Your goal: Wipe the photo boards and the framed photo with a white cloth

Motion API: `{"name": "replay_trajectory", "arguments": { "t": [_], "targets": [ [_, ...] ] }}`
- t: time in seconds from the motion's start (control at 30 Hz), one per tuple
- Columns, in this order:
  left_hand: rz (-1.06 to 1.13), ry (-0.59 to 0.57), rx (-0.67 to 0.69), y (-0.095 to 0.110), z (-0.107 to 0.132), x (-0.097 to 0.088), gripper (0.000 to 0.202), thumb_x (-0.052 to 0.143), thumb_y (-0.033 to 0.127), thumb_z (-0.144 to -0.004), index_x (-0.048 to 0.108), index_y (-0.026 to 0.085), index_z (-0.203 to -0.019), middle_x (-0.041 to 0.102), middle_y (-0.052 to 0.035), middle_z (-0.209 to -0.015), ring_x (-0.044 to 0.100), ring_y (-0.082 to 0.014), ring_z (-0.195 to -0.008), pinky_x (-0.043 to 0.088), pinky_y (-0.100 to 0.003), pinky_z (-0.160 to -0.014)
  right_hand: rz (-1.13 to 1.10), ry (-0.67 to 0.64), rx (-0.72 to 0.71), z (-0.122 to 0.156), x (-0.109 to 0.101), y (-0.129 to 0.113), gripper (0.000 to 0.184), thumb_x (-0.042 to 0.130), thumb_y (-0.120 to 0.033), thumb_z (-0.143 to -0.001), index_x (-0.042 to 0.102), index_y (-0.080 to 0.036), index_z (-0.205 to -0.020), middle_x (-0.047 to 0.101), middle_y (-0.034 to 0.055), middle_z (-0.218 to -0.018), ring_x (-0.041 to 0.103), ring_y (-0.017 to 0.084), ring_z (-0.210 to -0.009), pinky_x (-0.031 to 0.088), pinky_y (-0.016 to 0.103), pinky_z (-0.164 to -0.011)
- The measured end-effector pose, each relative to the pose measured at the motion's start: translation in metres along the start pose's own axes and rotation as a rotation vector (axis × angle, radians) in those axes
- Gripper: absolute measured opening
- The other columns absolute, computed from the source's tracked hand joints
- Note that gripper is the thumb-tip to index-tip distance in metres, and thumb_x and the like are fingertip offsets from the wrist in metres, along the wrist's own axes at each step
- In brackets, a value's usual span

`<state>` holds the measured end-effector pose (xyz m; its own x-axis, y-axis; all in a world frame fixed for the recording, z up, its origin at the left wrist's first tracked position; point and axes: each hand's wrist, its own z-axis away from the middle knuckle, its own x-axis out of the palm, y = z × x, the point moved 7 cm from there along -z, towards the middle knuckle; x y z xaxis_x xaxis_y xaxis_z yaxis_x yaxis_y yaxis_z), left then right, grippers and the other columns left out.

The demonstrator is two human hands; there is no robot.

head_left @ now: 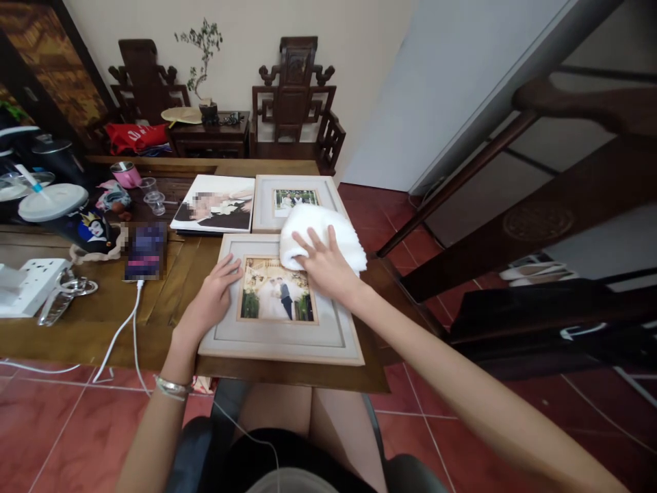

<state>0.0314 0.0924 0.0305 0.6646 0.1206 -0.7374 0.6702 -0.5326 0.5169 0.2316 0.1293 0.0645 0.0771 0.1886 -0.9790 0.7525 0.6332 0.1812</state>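
A picture frame (287, 342) with a pale mat and a wedding photo lies flat at the table's front edge. My left hand (213, 294) rests on its left border, fingers stretched out over the mat. At the frame's upper right corner, my right hand (326, 263) presses a folded white towel (339, 229), its fingers spread across the cloth. Part of the towel covers the corner of a second picture frame (267, 181), which lies just behind the first. Left of that one is a wedding photo panel (218, 202) on a small stack.
On the wooden table (174, 308) to the left are a phone (145, 250) on a white cable, a lidded cup (56, 205), a power strip (38, 284) and a clear hair claw (61, 298). A dark wooden chair (477, 185) stands close on the right.
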Motion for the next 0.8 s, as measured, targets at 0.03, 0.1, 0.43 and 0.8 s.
{"name": "replay_trajectory", "arguments": {
  "t": [0.03,0.1,0.43,0.8],
  "targets": [
    [-0.003,0.006,-0.004,0.0,0.0,0.0,0.051,0.038,-0.002,-0.079,0.067,0.015,-0.118,0.06,-0.0117,-0.134,0.04,-0.0257,-0.139,0.038,-0.056,-0.112,0.014,0.0,-0.015,-0.003,0.001,0.001,0.041,0.048,-0.003,-0.08,0.07,-0.01,-0.114,0.037,0.0182,-0.153,0.028,0.044,-0.14,0.013,0.072,-0.11],
    [-0.01,0.011,-0.012,0.0,-0.001,0.001,0.05,0.037,-0.002,-0.079,0.067,0.015,-0.116,0.061,-0.0122,-0.133,0.041,-0.0259,-0.139,0.039,-0.056,-0.111,0.014,-0.024,-0.052,0.001,0.001,-0.005,0.039,0.049,-0.002,-0.08,0.072,-0.009,-0.111,0.041,0.019,-0.15,0.032,0.044,-0.138,0.016,0.068,-0.113],
    [-0.03,0.002,-0.036,0.005,-0.002,0.001,0.052,0.037,-0.002,-0.079,0.067,0.015,-0.118,0.06,-0.0111,-0.135,0.04,-0.0246,-0.139,0.037,-0.056,-0.113,-0.282,-0.269,-0.277,0.094,-0.048,-0.076,0.038,0.056,-0.002,-0.073,0.075,-0.012,-0.105,0.051,0.0187,-0.142,0.048,0.036,-0.13,0.037,0.05,-0.111],
    [0.056,-0.008,0.005,0.002,0.001,0.0,0.055,0.039,-0.002,-0.076,0.065,0.016,-0.12,0.057,-0.0125,-0.138,0.036,-0.0253,-0.141,0.034,-0.055,-0.114,-0.131,-0.082,-0.05,0.015,-0.003,-0.041,0.044,0.051,-0.002,-0.077,0.069,-0.008,-0.118,0.035,0.0194,-0.153,0.026,0.043,-0.141,0.024,0.061,-0.114]
  ]
}}
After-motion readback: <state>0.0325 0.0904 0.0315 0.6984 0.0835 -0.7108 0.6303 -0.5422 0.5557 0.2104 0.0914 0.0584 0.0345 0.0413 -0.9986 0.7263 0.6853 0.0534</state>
